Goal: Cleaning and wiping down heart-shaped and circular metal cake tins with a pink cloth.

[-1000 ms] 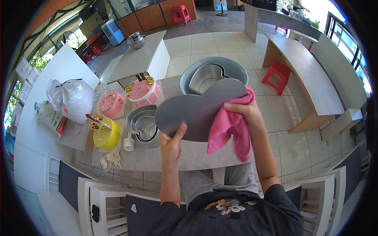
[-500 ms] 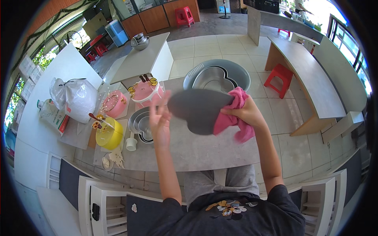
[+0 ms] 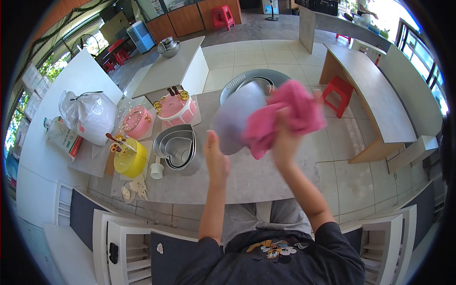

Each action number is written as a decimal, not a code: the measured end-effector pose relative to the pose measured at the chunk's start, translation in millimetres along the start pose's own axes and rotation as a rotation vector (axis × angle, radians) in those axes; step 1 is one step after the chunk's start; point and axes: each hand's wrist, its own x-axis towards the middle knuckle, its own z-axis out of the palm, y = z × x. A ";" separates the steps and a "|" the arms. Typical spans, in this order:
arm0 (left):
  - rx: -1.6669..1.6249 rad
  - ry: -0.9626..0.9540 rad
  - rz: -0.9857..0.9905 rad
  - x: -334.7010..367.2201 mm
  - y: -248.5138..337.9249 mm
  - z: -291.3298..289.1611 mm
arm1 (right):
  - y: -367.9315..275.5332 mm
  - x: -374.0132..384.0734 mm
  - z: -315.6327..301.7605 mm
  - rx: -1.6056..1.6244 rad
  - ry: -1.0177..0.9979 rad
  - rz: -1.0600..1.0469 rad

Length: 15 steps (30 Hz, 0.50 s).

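Note:
Over the table, a flat grey heart-shaped piece [image 3: 237,118] is raised and smeared by motion; I cannot tell whether it is a pan or a loose base. My right hand [image 3: 286,142] grips a bunched pink cloth [image 3: 299,107] against its right side. At its lower left edge is my left hand [image 3: 217,159], thumb up; its fingers are hidden or blurred, so contact is unclear. Nested heart-shaped cake pans [image 3: 192,164] stand just left of that hand. Behind the raised piece, a large grey basin [image 3: 232,85] holds another metal pan, partly covered.
Left on the table [image 3: 266,187] are a yellow cake [image 3: 131,161], two pink cakes [image 3: 178,107] [image 3: 135,124], a white cup [image 3: 156,171] and a small bowl [image 3: 127,193]. Plastic bags [image 3: 92,118] stand farther left. A red stool [image 3: 338,97] is at the right.
The grey piece has turned and tilted, now showing a lighter surface. The cloth and right hand have moved up and over it; my left hand has come lower and to the right.

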 end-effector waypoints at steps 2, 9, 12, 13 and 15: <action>-0.059 -0.106 -0.032 -9.0 -10.6 15.1 | 19.4 -16.7 4.4 -0.379 -0.411 -0.347; -0.041 0.023 0.158 -23.7 28.8 19.3 | 44.1 20.6 -7.5 -0.499 -0.311 -0.310; 0.040 0.065 0.188 -28.7 15.6 29.6 | 49.1 10.8 -8.4 -0.433 -0.394 -0.406; 0.036 0.064 0.188 -23.6 13.3 27.7 | 56.7 -9.1 -14.4 -0.624 -0.576 -0.567; 0.086 -0.052 0.124 -13.5 10.5 18.8 | 45.5 -30.7 -3.7 -0.626 -0.750 -0.536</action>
